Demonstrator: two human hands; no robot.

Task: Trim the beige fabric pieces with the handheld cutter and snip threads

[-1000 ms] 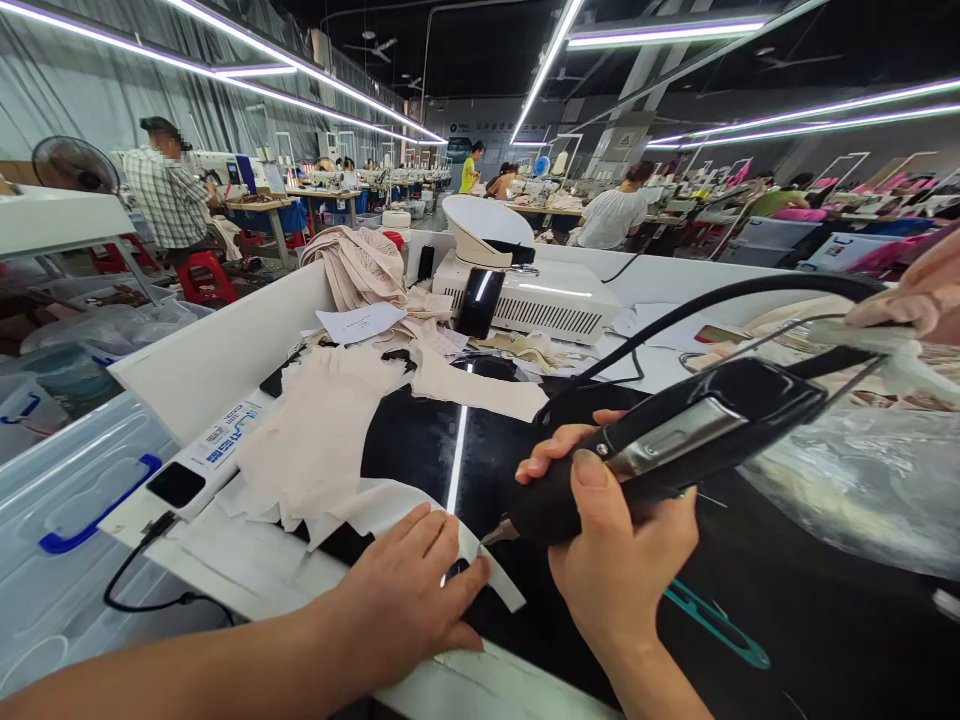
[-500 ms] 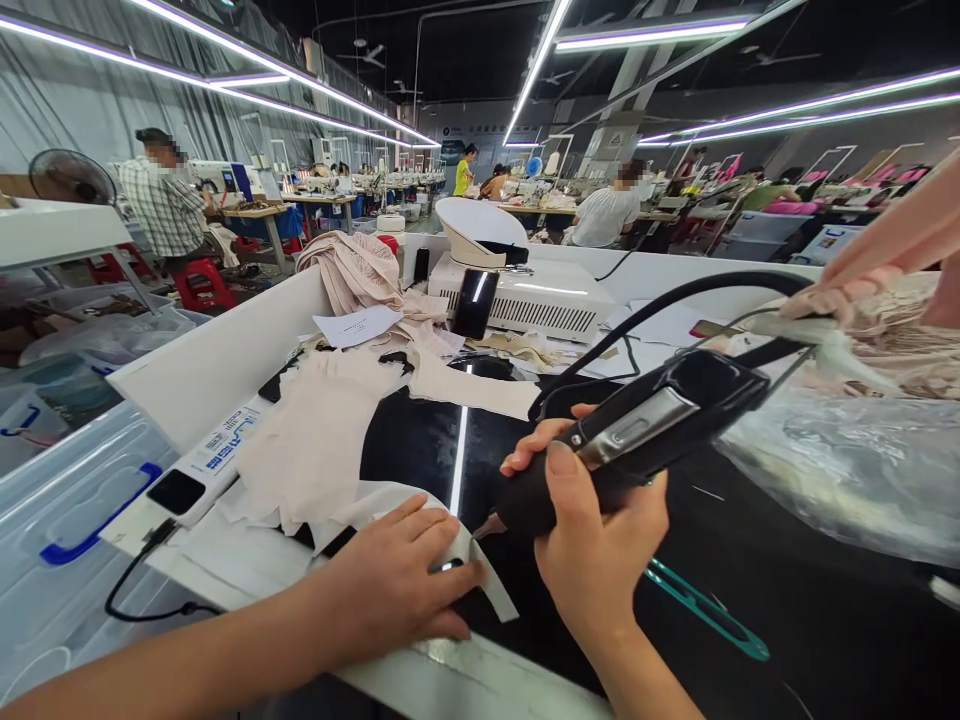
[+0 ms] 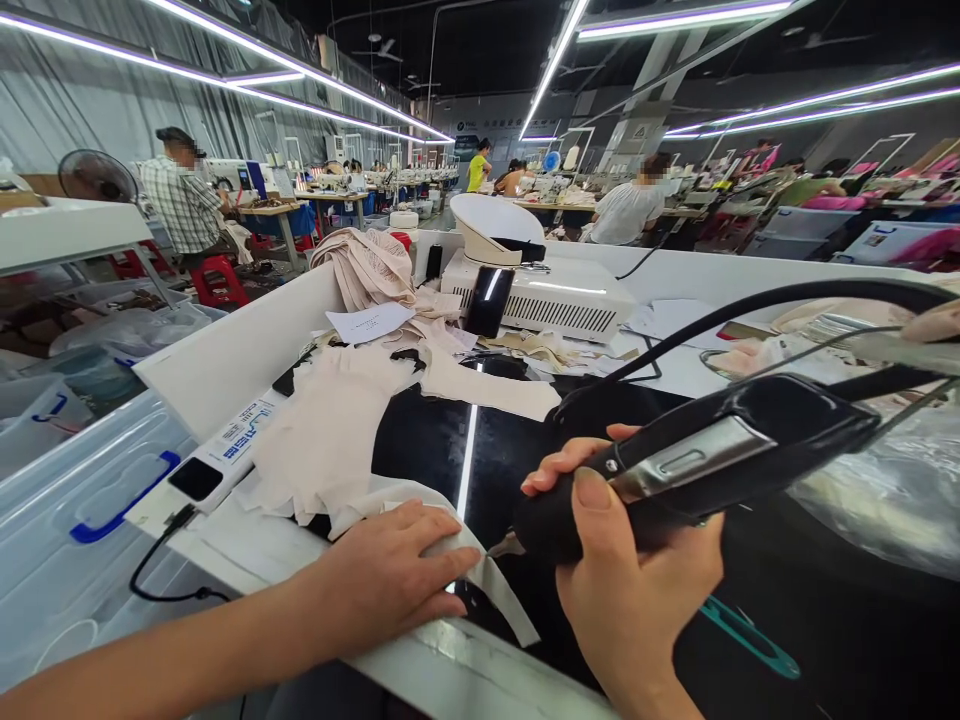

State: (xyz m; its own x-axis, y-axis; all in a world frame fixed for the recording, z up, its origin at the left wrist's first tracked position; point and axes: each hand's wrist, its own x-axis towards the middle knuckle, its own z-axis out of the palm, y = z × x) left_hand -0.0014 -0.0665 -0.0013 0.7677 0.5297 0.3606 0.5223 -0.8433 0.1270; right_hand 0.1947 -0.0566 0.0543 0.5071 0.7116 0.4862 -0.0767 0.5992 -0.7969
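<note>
Left hand (image 3: 401, 565): palm down, fingers extended across the pale strip (image 3: 508, 598), seemingly steadying it; nothing visibly clasped.
Right hand (image 3: 637, 580): closed firmly around the black handheld tool (image 3: 697, 450), thumb on top.
Pale strip: near the front of the black tabletop (image 3: 420, 430), 1 end emerging beyond the left fingers.
Tool tip (image 3: 507, 546): at the strip's edge, just beside those fingers; contact cannot be told.
Edge work: judged in hand, tip aligned with the strip.
Next along the edge: likely calls for slow guiding, fingers clear of the tip.
Fabric pile (image 3: 322, 430): farther off, left.
</note>
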